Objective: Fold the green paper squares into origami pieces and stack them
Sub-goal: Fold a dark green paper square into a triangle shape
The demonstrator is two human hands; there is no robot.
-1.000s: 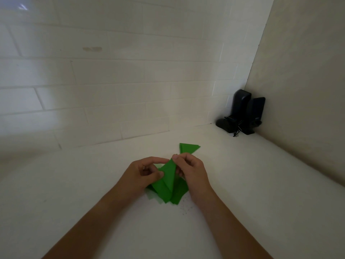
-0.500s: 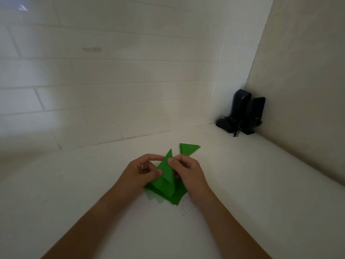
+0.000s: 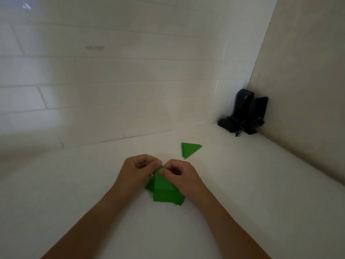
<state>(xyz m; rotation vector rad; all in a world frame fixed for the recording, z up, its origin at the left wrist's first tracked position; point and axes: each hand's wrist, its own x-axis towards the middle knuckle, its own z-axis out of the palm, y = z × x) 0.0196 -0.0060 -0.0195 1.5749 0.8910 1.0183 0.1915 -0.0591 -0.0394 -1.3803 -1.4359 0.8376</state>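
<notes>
Since 1 s ago the upright flap has come down: the green paper (image 3: 164, 189) now lies nearly flat on the white desk (image 3: 242, 184), over a few more green sheets w/ edges poking out below. Left hand (image 3: 138, 171) and right hand (image 3: 179, 174) both pinch its top point, fingers curled, tips almost touching. Paper looks light, thin & floppy, creases easily and prob. slides on the smooth desk, so best held at corners/fold edges w/ fingertips; a folded triangle (image 3: 190, 149) sits apart, beyond the right hand.
</notes>
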